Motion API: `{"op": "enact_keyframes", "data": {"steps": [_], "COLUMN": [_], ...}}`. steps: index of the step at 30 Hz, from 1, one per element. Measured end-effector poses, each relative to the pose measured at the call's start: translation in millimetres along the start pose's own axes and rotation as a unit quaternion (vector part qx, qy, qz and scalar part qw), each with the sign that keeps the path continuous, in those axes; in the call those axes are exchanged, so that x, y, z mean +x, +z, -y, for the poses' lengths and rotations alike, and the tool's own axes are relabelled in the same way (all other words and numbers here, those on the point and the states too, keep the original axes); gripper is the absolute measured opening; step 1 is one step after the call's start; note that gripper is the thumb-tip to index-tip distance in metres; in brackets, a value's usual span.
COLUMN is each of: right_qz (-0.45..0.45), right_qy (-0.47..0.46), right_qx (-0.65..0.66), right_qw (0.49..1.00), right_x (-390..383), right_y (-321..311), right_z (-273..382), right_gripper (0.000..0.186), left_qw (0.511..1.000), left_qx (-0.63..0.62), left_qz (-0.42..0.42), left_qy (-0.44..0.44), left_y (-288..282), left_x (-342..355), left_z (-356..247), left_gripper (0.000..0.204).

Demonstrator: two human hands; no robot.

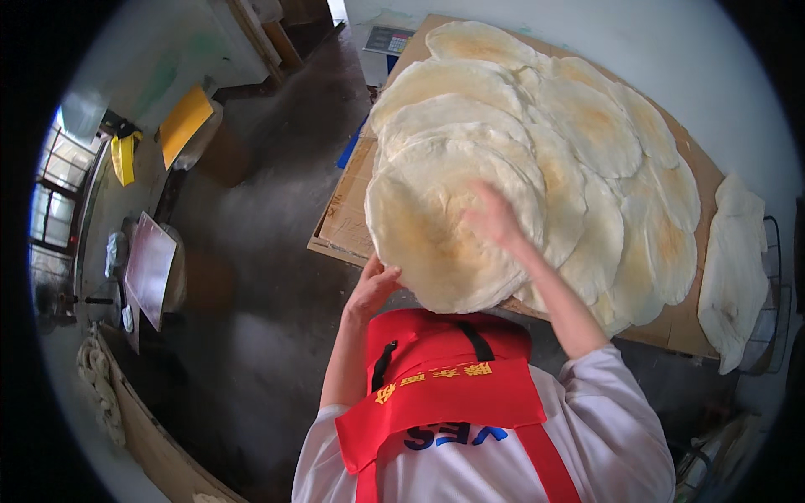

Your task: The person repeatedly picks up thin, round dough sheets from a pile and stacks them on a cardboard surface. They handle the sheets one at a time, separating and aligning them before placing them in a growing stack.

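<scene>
A broad table [354, 220] with a brown, cardboard-like top stands against a pale wall. Large, round, thin flatbreads [591, 126] cover most of it, cream-coloured with golden-brown patches, overlapping like roof tiles. At the near left they pile up in layers, the topmost flatbread [419, 226] reaching past the front edge. Bare brown surface shows at the left and right corners.

From the front flatbread [415, 239], a hand could pass at 9 o'clock, above the floor [277, 277] beyond the cardboard [350, 214]. Overlapping flatbreads [591, 126] crowd 12 to 4 o'clock, with the wall [604, 29] behind them at 1; the red apron [444, 398] sits close at 6.
</scene>
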State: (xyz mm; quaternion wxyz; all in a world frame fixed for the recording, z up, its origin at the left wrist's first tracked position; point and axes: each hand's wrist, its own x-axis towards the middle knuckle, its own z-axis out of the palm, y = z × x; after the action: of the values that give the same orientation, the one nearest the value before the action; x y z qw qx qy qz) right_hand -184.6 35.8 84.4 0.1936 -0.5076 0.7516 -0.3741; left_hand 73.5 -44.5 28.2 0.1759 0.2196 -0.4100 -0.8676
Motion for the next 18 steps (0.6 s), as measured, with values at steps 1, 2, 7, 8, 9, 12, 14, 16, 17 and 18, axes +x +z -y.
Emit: {"op": "enact_keyframes", "data": {"steps": [1,2,7,8,9,12,14,16,17,18], "right_qz": [0.062,0.126,0.126,0.13,0.125,0.109,0.096,0.08,0.074,0.073], "right_qy": [-0.027,-0.045,-0.012,0.02,0.034,0.059,0.051,0.044,0.041,0.038], "right_qx": [0.059,0.12,0.15,0.204,0.229,0.272,0.267,0.255,0.244,0.221], "right_qw": [0.996,0.984,0.98,0.97,0.965,0.954,0.958,0.963,0.966,0.972], "right_x": [-15,-29,-53,-54,-55,-58,-59,-61,-61,-61], "right_y": [21,40,77,77,79,85,86,86,85,84], "right_z": [12,25,40,39,36,22,20,22,23,23], "right_gripper": [0.058,0.061,0.052,0.049,0.045,0.035,0.032,0.03,0.028,0.027], "left_qw": [1.0,0.999,0.993,0.996,0.997,0.997,0.994,0.99,0.988,0.986], "left_qx": [-0.014,-0.027,-0.111,-0.086,-0.061,0.023,0.064,0.086,0.103,0.12], "left_qz": [0.004,0.011,0.008,-0.011,-0.031,-0.054,-0.069,-0.093,-0.106,-0.119], "left_qy": [0.01,0.02,-0.029,-0.034,-0.039,-0.051,-0.055,-0.061,-0.038,-0.016], "left_y": [5,10,16,21,27,28,27,27,29,33], "left_x": [3,8,13,15,17,25,29,32,33,33], "left_z": [0,0,-9,-13,-16,-18,-19,-22,-25,-28], "left_gripper": [0.053,0.053,0.052,0.051,0.049,0.044,0.042,0.041,0.041,0.042]}}
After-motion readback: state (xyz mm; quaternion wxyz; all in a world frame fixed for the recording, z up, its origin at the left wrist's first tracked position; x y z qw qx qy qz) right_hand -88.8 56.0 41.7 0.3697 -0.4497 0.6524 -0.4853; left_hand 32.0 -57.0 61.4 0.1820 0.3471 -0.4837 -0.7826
